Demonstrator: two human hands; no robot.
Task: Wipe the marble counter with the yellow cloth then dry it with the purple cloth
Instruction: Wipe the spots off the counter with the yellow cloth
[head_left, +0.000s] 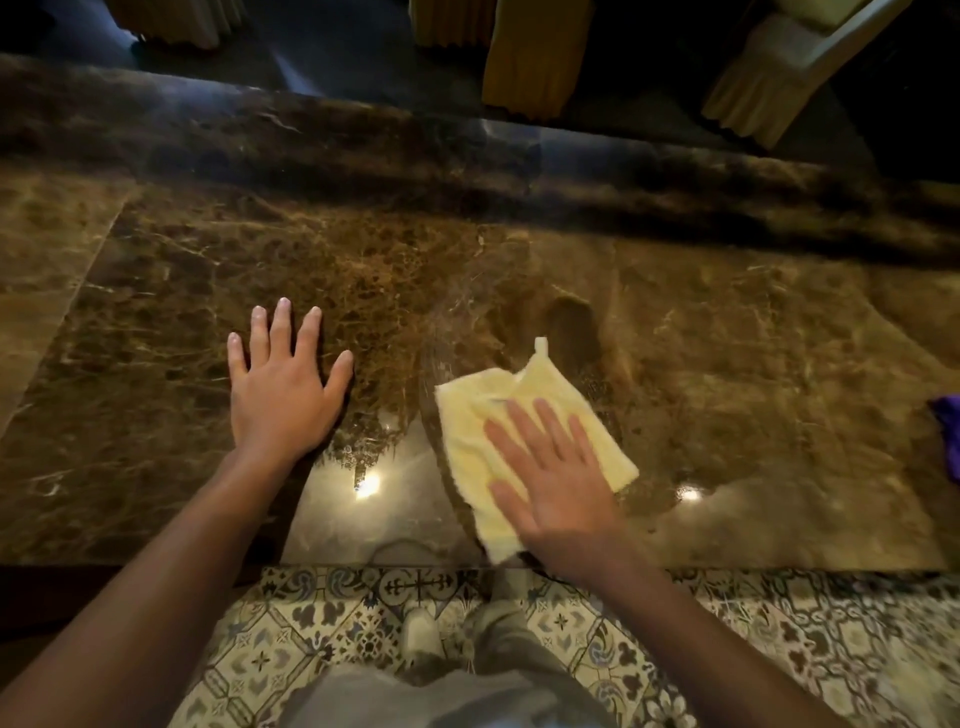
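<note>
Right now your right hand (558, 480) lies flat on the yellow cloth (524, 441), fingers straight and slightly spread, palm pressing the fabric onto the marble counter (727, 338) near its front edge. The cloth sits folded in a rough rectangle, its long axis running from the counter's near edge up and away toward the far right, with a small hanging loop poking out at its far corner. Most of the cloth shows beyond and to the left of your fingers, so it leads the hand if you push forward or leftward, and trails if you sweep right.

Your left hand (285, 384) rests on bare marble well to the left of the cloth, fingers straight and fanned apart, holding nothing; it looks like a brace, not a working hand.

The purple cloth (948, 436) lies at the far right edge of view, well apart from the yellow one and much nearer your right hand than your left. I judge the wiping step is under way and drying not yet begun.

Only a sliver of the purple cloth shows, so its shape and fold cannot be told. Glare and dim light make wet and dry marble hard to separate, and the counter runs out of view on both sides
</note>
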